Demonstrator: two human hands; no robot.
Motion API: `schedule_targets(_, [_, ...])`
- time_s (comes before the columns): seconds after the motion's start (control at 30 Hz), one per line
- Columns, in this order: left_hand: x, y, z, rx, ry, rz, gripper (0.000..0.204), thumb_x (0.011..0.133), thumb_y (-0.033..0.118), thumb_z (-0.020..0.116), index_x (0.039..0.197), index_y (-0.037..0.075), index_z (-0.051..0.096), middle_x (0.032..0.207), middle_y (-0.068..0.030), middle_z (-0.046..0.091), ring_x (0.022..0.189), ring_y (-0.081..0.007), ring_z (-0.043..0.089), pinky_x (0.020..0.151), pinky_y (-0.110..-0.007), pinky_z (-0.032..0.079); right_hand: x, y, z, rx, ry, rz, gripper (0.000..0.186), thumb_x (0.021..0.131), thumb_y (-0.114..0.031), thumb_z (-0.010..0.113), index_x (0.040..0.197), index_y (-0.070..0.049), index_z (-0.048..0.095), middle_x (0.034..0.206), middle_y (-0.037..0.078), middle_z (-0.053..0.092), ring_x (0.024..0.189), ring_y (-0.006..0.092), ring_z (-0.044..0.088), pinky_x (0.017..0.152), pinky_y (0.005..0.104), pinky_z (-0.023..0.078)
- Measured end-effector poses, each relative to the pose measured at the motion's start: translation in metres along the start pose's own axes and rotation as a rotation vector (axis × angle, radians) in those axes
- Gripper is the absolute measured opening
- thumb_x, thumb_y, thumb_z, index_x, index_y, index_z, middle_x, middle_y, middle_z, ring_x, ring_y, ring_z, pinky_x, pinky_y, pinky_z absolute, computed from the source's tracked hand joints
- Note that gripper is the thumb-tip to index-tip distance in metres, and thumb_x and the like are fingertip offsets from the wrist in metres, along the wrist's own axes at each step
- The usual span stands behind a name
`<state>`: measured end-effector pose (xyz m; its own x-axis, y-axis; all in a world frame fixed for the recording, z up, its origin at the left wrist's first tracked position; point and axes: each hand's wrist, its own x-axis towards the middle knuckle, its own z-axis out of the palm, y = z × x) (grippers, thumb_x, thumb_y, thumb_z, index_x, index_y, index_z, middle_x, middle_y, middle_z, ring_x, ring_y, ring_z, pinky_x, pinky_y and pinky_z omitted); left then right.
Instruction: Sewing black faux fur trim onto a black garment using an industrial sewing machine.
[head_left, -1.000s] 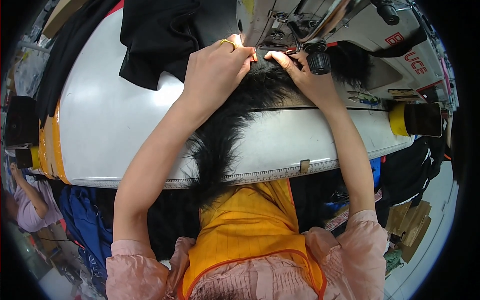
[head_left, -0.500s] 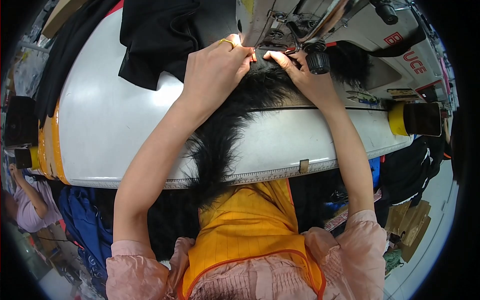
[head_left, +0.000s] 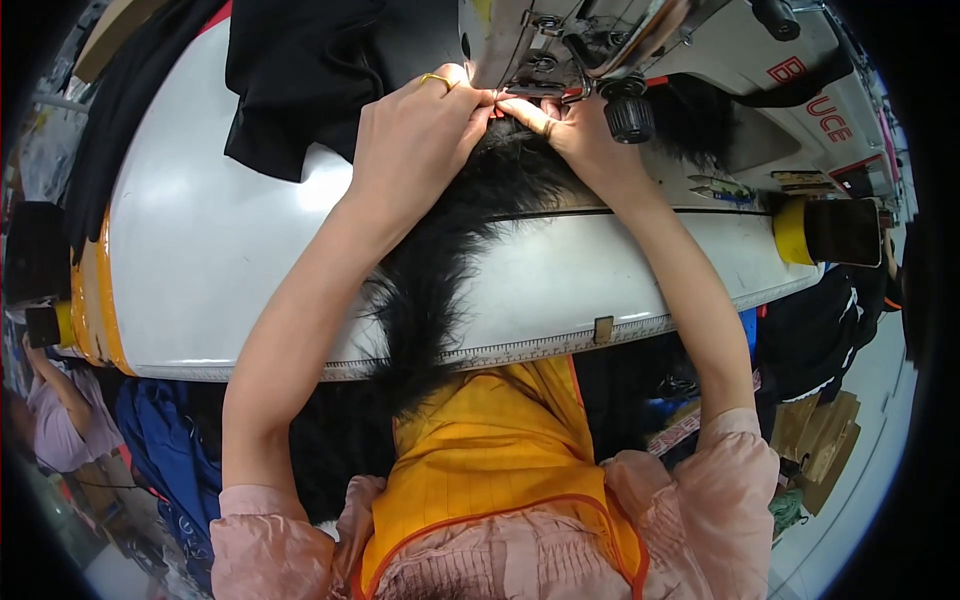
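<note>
At the sewing machine [head_left: 530, 40], my left hand [head_left: 410, 150], a yellow ring on it, pinches a small red piece [head_left: 497, 111] under the lit needle area. My right hand [head_left: 595, 150] is closed on the black fur trim's backing just to the right, its thumb tip meeting the left fingertips at the red piece. The long fur trim [head_left: 420, 300] runs from beneath both hands down over the table's front edge. Part of my right fingers is hidden by the presser foot and a black knob [head_left: 628, 117].
The white table [head_left: 230, 260] has a ruler strip along its front. Black cloth [head_left: 290, 90] lies at back left. Dark boxes in yellow holders [head_left: 842, 232] are at both sides. Blue garments [head_left: 165, 420] hang below left; a co-worker's arm [head_left: 65, 390] shows at far left, cardboard [head_left: 815, 450] at lower right.
Both hands have shifted slightly leftward and up in the picture, and my right thumb has moved left to meet my left fingertips at the red piece. The machine and table also appear slightly shifted.
</note>
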<state>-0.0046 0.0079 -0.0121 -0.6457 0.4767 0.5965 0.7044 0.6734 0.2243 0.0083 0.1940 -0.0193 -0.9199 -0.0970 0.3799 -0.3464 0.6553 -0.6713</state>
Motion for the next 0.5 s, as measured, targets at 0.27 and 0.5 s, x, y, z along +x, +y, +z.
schedule_targets(0.27, [0.001, 0.005, -0.006, 0.093, 0.031, 0.052, 0.012, 0.075, 0.018, 0.067, 0.079, 0.009, 0.061, 0.088, -0.0021, 0.059, 0.083, -0.0146, 0.059, 0.054, -0.030, 0.050, 0.002, -0.002, 0.002, 0.086, 0.016, -0.050, 0.027, 0.072, -0.028, 0.073, 0.080, -0.003, 0.065, 0.070, 0.011, 0.064, 0.064, 0.0255, 0.062, 0.058, 0.0325, 0.047])
schedule_targets(0.5, [-0.018, 0.027, -0.047, -0.125, -0.043, 0.020, 0.015, 0.076, 0.018, 0.068, 0.085, 0.007, 0.063, 0.089, -0.0018, 0.059, 0.084, -0.0191, 0.058, 0.064, -0.029, 0.049, -0.016, 0.006, -0.072, -0.232, 0.034, -0.022, 0.026, 0.075, -0.018, 0.070, 0.096, -0.006, 0.061, 0.089, 0.008, 0.065, 0.078, 0.0183, 0.061, 0.072, 0.0294, 0.048])
